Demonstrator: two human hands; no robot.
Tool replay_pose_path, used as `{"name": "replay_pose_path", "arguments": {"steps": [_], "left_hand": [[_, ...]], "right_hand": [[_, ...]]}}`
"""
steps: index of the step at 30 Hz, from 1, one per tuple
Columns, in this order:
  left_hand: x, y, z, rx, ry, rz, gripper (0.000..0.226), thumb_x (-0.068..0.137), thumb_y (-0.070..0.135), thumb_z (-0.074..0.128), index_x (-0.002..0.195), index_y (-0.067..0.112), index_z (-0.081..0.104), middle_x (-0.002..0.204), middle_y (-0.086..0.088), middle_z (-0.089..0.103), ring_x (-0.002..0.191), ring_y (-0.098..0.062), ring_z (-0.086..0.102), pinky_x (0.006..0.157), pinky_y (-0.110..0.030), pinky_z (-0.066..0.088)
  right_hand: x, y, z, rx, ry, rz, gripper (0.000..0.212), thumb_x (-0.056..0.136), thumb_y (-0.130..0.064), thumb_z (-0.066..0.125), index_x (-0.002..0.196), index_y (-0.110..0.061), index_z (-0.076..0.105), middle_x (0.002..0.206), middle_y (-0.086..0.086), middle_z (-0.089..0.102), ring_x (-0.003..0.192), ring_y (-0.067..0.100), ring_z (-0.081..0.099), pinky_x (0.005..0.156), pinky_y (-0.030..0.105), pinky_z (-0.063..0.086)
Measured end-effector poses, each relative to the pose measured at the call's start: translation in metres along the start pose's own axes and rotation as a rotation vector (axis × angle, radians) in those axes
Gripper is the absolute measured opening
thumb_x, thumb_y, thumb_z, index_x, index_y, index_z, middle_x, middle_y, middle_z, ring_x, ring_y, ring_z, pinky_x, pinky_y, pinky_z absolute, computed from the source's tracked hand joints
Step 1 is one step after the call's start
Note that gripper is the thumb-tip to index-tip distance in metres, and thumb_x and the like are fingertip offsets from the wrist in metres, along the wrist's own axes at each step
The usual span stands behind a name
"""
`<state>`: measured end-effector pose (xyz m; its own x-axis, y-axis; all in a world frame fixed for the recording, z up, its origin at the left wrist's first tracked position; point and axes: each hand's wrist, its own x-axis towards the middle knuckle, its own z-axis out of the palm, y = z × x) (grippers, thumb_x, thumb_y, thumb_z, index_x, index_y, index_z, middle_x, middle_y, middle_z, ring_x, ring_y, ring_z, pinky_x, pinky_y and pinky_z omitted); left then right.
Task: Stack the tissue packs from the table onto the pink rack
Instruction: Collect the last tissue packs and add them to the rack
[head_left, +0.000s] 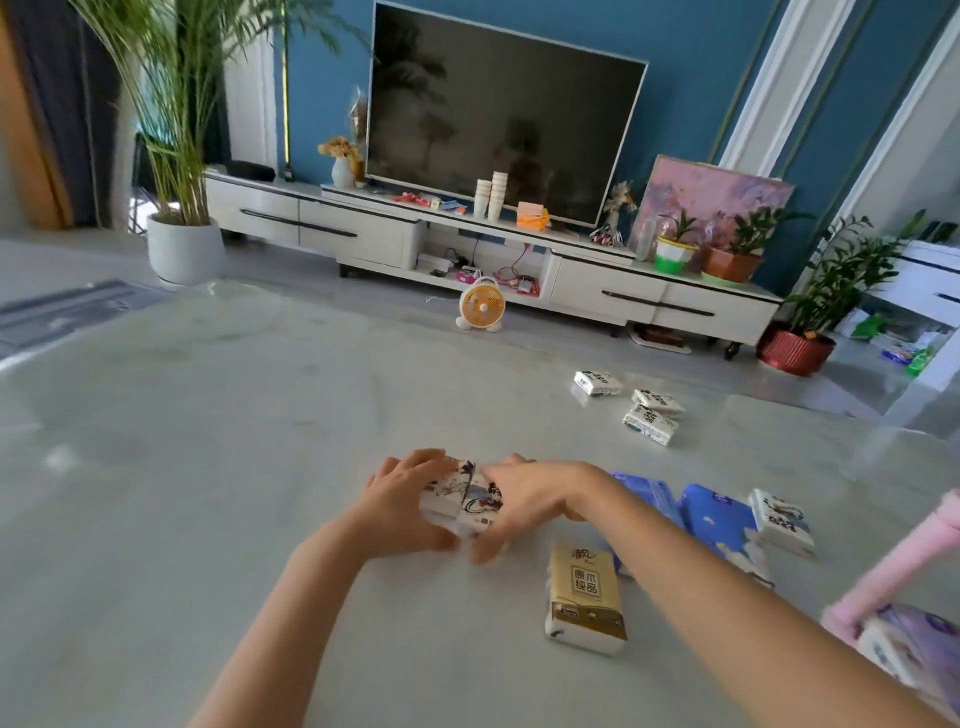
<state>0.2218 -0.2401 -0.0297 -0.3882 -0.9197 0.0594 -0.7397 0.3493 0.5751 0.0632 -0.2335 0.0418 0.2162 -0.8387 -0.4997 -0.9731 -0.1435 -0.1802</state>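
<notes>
Head view: your left grip (400, 512) and your right grip (530, 501) meet in front of you, low over the surface (208, 467). Both are closed around the white packs (460, 506), which seem to be two packs pressed side by side. The left fingers curl over the far edge with the thumb on the near side, and the right grip covers the other end in the same way. I cannot tell if the packs are lifted or rest on the surface.

Just to the right of the grips and nearer to you, the gold pack (584, 597) lies flat. Behind your right forearm lie the blue packs (719, 517), one partly hidden, and next to them is one more printed pack (782, 522). Far ahead and to the right of the grips, three small packs (649, 423) lie close together. The pink rack (893, 564) stands well to the right, at the edge of the view. A purple pack (914, 649) appears to sit low in it.

These packs should be light and soft, and their plastic film is probably slippery. Two held together may slide against each other, so press them from both ends with moderate force and keep your thumbs low. I think a squeeze can only dent them, not break them.
</notes>
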Motion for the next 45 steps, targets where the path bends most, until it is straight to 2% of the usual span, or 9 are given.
{"name": "replay_pose_path", "arguments": {"steps": [5, 12, 18, 28, 32, 35, 38, 42, 45], "left_hand": [[-0.009, 0.017, -0.004, 0.195, 0.000, -0.031, 0.110, 0.044, 0.067, 0.036, 0.146, 0.028, 0.018, 0.136, 0.001, 0.026, 0.127, -0.019, 0.027, 0.103, -0.023, 0.021], [-0.055, 0.040, 0.003, 0.040, 0.096, -0.181, 0.112, 0.029, 0.078, 0.033, 0.129, 0.025, 0.041, 0.109, 0.009, 0.026, 0.116, -0.014, 0.030, 0.097, -0.019, 0.024], [-0.114, 0.088, -0.018, -0.210, 0.307, -0.014, 0.095, 0.044, 0.074, 0.069, 0.123, 0.026, 0.049, 0.105, 0.022, 0.043, 0.101, 0.000, 0.042, 0.078, -0.007, 0.033], [-0.157, 0.233, -0.083, -0.030, 0.429, 0.406, 0.093, 0.059, 0.046, 0.077, 0.124, 0.055, 0.011, 0.118, 0.025, 0.035, 0.111, 0.005, 0.036, 0.097, -0.020, 0.035], [-0.163, 0.282, -0.074, -0.017, 0.421, 0.541, 0.086, 0.058, 0.054, 0.072, 0.122, 0.060, 0.014, 0.112, 0.038, 0.030, 0.103, 0.024, 0.033, 0.081, -0.002, 0.032], [-0.163, 0.312, -0.060, -0.022, 0.416, 0.622, 0.086, 0.059, 0.058, 0.068, 0.128, 0.055, 0.018, 0.123, 0.030, 0.036, 0.112, 0.013, 0.037, 0.086, -0.003, 0.031], [-0.162, 0.339, -0.048, 0.041, 0.410, 0.698, 0.087, 0.059, 0.062, 0.066, 0.129, 0.056, 0.015, 0.121, 0.033, 0.032, 0.113, 0.012, 0.030, 0.087, -0.003, 0.028], [-0.158, 0.368, -0.049, 0.091, 0.455, 0.740, 0.082, 0.054, 0.068, 0.054, 0.130, 0.049, 0.026, 0.110, 0.031, 0.033, 0.103, 0.010, 0.030, 0.077, -0.003, 0.034], [-0.147, 0.387, -0.059, -0.035, 0.493, 0.715, 0.075, 0.058, 0.059, 0.058, 0.127, 0.045, 0.035, 0.110, 0.031, 0.037, 0.106, 0.003, 0.039, 0.069, -0.004, 0.039]], "right_hand": [[-0.006, 0.002, 0.020, 0.088, 0.245, -0.080, 0.069, 0.077, -0.022, 0.072, 0.138, -0.012, 0.040, 0.133, 0.015, 0.036, 0.126, 0.030, 0.038, 0.104, 0.033, 0.037], [-0.078, 0.002, 0.019, 0.206, 0.370, -0.189, 0.078, 0.069, -0.013, 0.077, 0.137, -0.014, 0.037, 0.132, 0.003, 0.035, 0.118, 0.014, 0.044, 0.093, 0.013, 0.033], [-0.165, -0.005, -0.001, 0.229, 0.476, -0.312, 0.079, 0.070, -0.019, 0.077, 0.139, -0.019, 0.037, 0.117, -0.005, 0.035, 0.107, 0.008, 0.045, 0.080, 0.004, 0.037], [-0.326, 0.018, -0.039, 0.227, 0.778, -0.418, 0.073, 0.062, -0.026, 0.085, 0.118, -0.041, 0.041, 0.117, -0.023, 0.049, 0.106, -0.009, 0.047, 0.078, -0.005, 0.037], [-0.377, 0.043, -0.035, 0.171, 0.879, -0.361, 0.074, 0.060, -0.048, 0.080, 0.118, -0.056, 0.034, 0.110, -0.031, 0.040, 0.106, -0.013, 0.039, 0.082, 0.004, 0.036], [-0.395, 0.063, -0.027, 0.111, 0.894, -0.254, 0.077, 0.065, -0.060, 0.070, 0.130, -0.052, 0.031, 0.120, -0.022, 0.040, 0.112, 0.000, 0.038, 0.090, 0.019, 0.038], [-0.410, 0.080, -0.018, 0.218, 0.942, -0.213, 0.059, 0.058, -0.071, 0.059, 0.109, -0.043, 0.049, 0.108, -0.019, 0.051, 0.098, 0.000, 0.050, 0.082, 0.025, 0.046], [-0.439, 0.110, -0.021, 0.426, 0.986, -0.292, 0.042, 0.067, -0.058, 0.055, 0.098, -0.030, 0.059, 0.091, -0.014, 0.061, 0.072, -0.005, 0.060, 0.059, 0.011, 0.045], [-0.465, 0.143, -0.037, 0.731, 1.037, -0.290, 0.035, 0.083, -0.031, 0.061, 0.117, -0.029, 0.051, 0.094, 0.008, 0.055, 0.059, 0.019, 0.067, 0.046, 0.026, 0.054]]}}
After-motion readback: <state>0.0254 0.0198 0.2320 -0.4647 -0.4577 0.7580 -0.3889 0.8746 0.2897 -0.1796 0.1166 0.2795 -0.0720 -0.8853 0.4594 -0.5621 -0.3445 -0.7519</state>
